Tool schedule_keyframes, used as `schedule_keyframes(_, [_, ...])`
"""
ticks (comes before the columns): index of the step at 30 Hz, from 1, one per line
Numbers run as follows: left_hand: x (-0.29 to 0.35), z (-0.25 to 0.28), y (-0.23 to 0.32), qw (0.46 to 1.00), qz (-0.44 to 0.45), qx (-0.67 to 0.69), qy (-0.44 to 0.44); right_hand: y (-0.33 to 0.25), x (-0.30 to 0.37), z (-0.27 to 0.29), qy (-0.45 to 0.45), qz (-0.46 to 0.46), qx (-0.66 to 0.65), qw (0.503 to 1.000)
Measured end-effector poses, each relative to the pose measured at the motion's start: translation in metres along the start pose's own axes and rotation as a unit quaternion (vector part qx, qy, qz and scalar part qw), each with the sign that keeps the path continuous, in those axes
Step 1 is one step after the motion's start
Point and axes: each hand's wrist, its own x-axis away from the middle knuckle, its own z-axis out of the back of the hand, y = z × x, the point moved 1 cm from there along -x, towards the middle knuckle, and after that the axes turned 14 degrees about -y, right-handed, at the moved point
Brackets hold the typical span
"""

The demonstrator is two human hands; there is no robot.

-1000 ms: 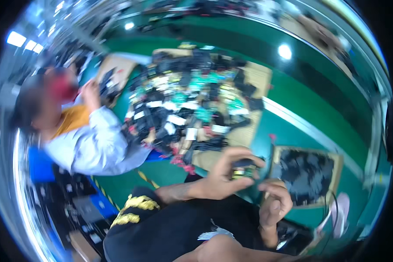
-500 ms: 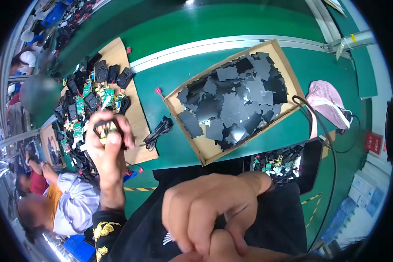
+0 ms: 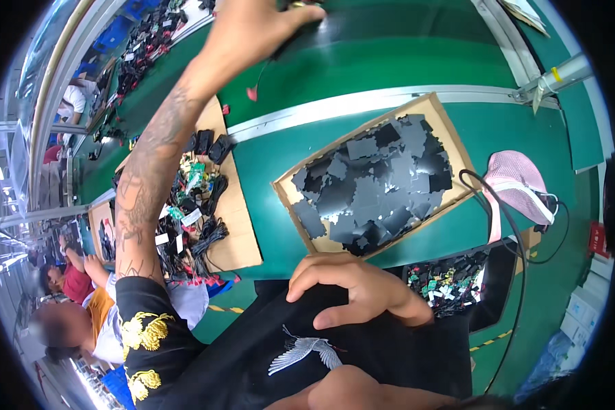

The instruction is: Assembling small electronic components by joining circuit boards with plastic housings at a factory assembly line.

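Note:
My left hand (image 3: 256, 31) reaches far forward, cut off by the upper edge, over the green surface beyond the metal rail. Between its thumb and fingers shows a sliver of a black casing with a circuit board inside. A thin cable (image 3: 261, 74) with a red connector (image 3: 252, 93) hangs below the hand. My right hand (image 3: 359, 290) is in front of my black shirt, fingers curved, thumb apart, holding nothing. Just beyond it lies a shallow cardboard tray (image 3: 454, 140) full of dark grey sheet pieces (image 3: 369, 184).
Left, behind my forearm, a cardboard sheet (image 3: 242, 239) carries black casings, circuit boards and cables. A pink cap (image 3: 516, 178) and black cable (image 3: 524, 266) lie right. A black bin (image 3: 495, 287) of boards stands near right. A metal rail (image 3: 307, 116) crosses the table; people sit left.
My left hand has swung up and forward from above the cardboard sheet, carrying the black casing. My right hand has opened out of a closed pose near my chest and moved forward.

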Motion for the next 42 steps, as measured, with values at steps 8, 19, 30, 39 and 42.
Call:
schedule_keyframes(8, [-0.055,-0.023,-0.153,0.996,0.056,0.046,0.044,0.004,0.004,0.010,0.028,-0.047,0.060,0.997])
schedule_keyframes(19, [0.083,-0.019,-0.334,0.861,0.481,0.100,-0.129,0.005,0.012,0.021,0.063,-0.078,0.091,0.991])
schedule_keyframes(30, [0.218,0.061,-0.110,0.944,0.249,0.024,-0.217,0.026,0.003,0.000,0.155,-0.098,0.039,0.982])
schedule_keyframes(39, [0.329,0.038,-0.034,0.894,0.310,-0.162,-0.282,0.041,-0.009,-0.008,0.172,-0.093,0.073,0.978])
schedule_keyframes(42, [0.334,0.038,-0.030,0.901,0.357,-0.079,-0.232,0.033,-0.017,-0.013,0.151,-0.118,0.084,0.978])
